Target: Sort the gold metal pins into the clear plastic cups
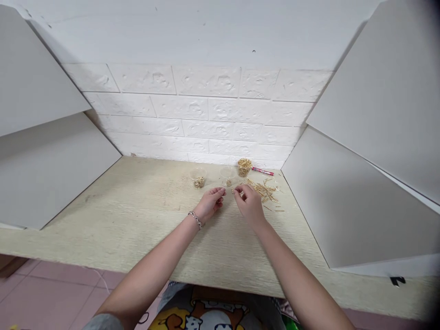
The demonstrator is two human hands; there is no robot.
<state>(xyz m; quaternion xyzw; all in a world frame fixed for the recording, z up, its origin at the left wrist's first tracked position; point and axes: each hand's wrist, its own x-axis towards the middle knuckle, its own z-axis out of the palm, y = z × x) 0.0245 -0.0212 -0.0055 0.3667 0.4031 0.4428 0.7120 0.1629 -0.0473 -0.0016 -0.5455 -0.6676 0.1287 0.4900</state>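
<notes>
My left hand [212,203], with a chain bracelet at the wrist, is closed in a pinch; anything between its fingertips is too small to make out. Facing it, my right hand [249,202] pinches a small gold pin [233,190] between thumb and forefinger. The two hands are a short gap apart, above the table. Just beyond them stands a clear plastic cup [228,173] with a few small pieces at the bottom. To its left another clear cup [198,173] holds more small gold pieces. Loose gold pins [266,189] lie scattered right of my right hand.
A cup heaped with gold pins [244,167] stands near the brick-patterned wall [220,110], beside a red pen [263,171]. Pale panels lean along the left [65,169] and right [360,201] of the wooden table [137,238]. A small black object [398,280] lies at front right.
</notes>
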